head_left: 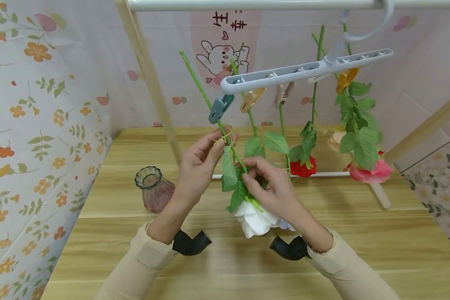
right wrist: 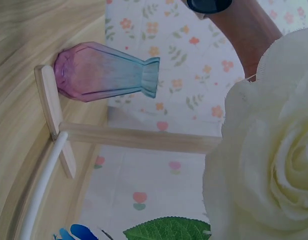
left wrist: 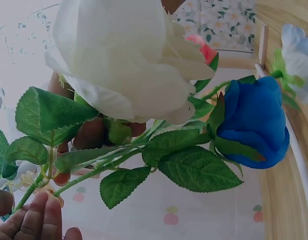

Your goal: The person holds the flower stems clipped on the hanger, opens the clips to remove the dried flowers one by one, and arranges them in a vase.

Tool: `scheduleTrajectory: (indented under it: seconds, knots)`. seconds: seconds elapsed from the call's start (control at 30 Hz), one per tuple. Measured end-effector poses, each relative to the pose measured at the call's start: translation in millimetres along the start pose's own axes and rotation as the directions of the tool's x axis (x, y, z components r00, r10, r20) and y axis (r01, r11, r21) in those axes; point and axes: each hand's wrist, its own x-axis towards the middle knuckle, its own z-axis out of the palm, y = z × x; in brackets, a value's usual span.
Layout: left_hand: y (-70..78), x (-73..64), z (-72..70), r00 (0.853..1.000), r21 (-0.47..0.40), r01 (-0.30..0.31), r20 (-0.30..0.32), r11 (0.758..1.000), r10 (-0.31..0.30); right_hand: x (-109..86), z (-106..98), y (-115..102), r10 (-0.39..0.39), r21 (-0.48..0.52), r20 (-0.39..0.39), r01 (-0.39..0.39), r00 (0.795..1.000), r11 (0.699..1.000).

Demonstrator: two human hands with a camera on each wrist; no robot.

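Observation:
A white artificial rose (head_left: 256, 220) hangs head down in front of me, its green stem (head_left: 198, 83) running up through a teal clothespin (head_left: 220, 110) on a pale hanger (head_left: 303, 74). Just below that clothespin, my left hand (head_left: 200, 162) pinches the stem between thumb and fingers. Lower down, above the bloom, my right hand (head_left: 273, 187) pinches the same stem beside its leaves. In the left wrist view a blue rose (left wrist: 251, 122) hangs behind the white one. The white bloom fills the right side of the right wrist view, where my right fingers are hidden.
A pink-and-blue glass vase (head_left: 155, 189) stands left of my left forearm. Further right, a red rose (head_left: 303, 166) and a pink rose (head_left: 371, 171) hang. The rack's wooden post (head_left: 150, 79) rises behind the vase, and its white top bar (head_left: 247, 5) crosses above.

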Motion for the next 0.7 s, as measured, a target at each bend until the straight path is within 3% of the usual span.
scheduleTrajectory:
  seconds: [0.13,0.5,0.63,0.7]
  knots:
    - [0.1,0.3,0.0,1.000,0.022,0.015,-0.023,1.000,-0.014,0.1,0,1,0.012,-0.007,0.005,-0.012,1.000,1.000]
    - [4.6,8.1,1.6,0.989,-0.025,0.067,-0.130,0.997,-0.069,-0.1,0,0,-0.014,0.017,0.005,0.014,1.000,1.000]
    - [3.4,11.7,-0.8,0.980,0.019,0.130,-0.158,0.991,-0.125,0.2,0,0,-0.016,0.012,0.002,0.016,1.000,1.000]
    - [3.1,13.7,-2.9,0.975,0.051,0.106,-0.200,0.993,-0.094,0.5,0,0,-0.021,0.009,0.002,0.021,1.000,1.000]
